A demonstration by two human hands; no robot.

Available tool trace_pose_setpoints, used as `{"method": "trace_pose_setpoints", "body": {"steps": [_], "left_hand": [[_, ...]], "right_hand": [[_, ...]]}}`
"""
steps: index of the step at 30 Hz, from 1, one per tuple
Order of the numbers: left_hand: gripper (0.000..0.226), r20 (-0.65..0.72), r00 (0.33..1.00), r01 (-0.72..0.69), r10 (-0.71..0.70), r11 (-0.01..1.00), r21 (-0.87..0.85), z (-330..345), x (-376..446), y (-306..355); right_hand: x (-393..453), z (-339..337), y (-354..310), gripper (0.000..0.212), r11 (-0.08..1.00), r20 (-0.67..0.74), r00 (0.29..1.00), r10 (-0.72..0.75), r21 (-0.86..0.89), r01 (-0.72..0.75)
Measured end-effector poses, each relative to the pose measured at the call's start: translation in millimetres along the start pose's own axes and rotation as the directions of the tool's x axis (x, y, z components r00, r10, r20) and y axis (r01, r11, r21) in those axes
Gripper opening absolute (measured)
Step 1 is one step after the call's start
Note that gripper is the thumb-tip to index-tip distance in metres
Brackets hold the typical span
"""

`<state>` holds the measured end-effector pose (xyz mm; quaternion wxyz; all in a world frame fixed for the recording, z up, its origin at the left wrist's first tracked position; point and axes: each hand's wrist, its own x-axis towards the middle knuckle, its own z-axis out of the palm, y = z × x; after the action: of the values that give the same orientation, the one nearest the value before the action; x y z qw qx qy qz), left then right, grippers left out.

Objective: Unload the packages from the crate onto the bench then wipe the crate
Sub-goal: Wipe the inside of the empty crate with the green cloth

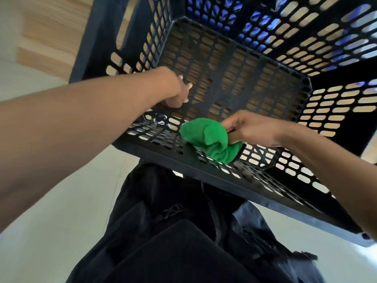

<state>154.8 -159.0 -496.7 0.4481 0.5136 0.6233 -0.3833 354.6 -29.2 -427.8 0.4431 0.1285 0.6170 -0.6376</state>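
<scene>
Inside one crate (224, 82) — right hand (251, 129) grips one green cloth (208, 137).

The crate (224, 82) stood open at the top, its slotted floor bare across the middle and far side, leaving room to reach in. The left hand (179, 92) blocked the near left corner. The right hand (251, 127) and its bunched green cloth (208, 139) lay against the near wall. Four perforated walls closed every side.
</scene>
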Motion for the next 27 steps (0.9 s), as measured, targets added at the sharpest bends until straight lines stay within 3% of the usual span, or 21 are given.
{"method": "trace_pose_setpoints", "body": {"steps": [5,8,11,13,15,17,22,24,27], "left_hand": [[0.045,-0.290,0.957,-0.130,0.017,0.917,-0.377,-26.3,-67.9,-9.4],[0.042,-0.466,0.884,-0.193,-0.034,0.882,-0.430,-32.2,-119.3,-12.6],[0.039,-0.531,0.843,-0.212,-0.085,0.856,-0.472,-18.3,-153.9,-14.7],[0.037,-0.579,0.803,-0.235,-0.142,0.816,-0.527,-0.3,-173.6,-11.4],[0.039,-0.671,0.713,-0.293,-0.204,0.782,-0.550,19.0,-193.7,-5.1],[0.040,-0.780,0.569,-0.344,-0.260,0.787,-0.513,38.0,-211.7,-0.5],[0.042,-0.890,0.270,-0.353,-0.368,0.822,-0.448,81.6,-224.0,4.7],[0.043,-0.899,0.192,-0.356,-0.393,0.826,-0.437,89.7,-220.2,8.7],[0.045,-0.900,0.136,-0.366,-0.414,0.823,-0.434,93.7,-213.8,12.2]], "right_hand": [[19.6,6.4,-20.9,0.036,0.995,-0.131,0.987,-0.090,-0.056,0.083],[26.3,15.3,-30.6,0.039,0.983,-0.133,0.983,-0.125,-0.152,0.104],[31.9,28.9,-38.1,0.056,0.964,-0.113,0.983,-0.146,-0.240,0.116],[38.6,38.1,-43.8,0.052,0.946,-0.118,0.975,-0.189,-0.288,0.148],[46.5,43.9,-48.3,0.039,0.928,-0.139,0.957,-0.254,-0.312,0.201],[52.9,47.9,-51.5,0.027,0.930,-0.185,0.933,-0.307,-0.267,0.253],[60.0,63.6,-63.9,0.019,0.902,-0.237,0.881,-0.410,0.040,0.430],[61.9,73.2,-72.0,0.023,0.877,-0.202,0.869,-0.453,0.075,0.474],[64.6,84.7,-81.6,0.032,0.858,-0.192,0.845,-0.499,0.024,0.513]]}}
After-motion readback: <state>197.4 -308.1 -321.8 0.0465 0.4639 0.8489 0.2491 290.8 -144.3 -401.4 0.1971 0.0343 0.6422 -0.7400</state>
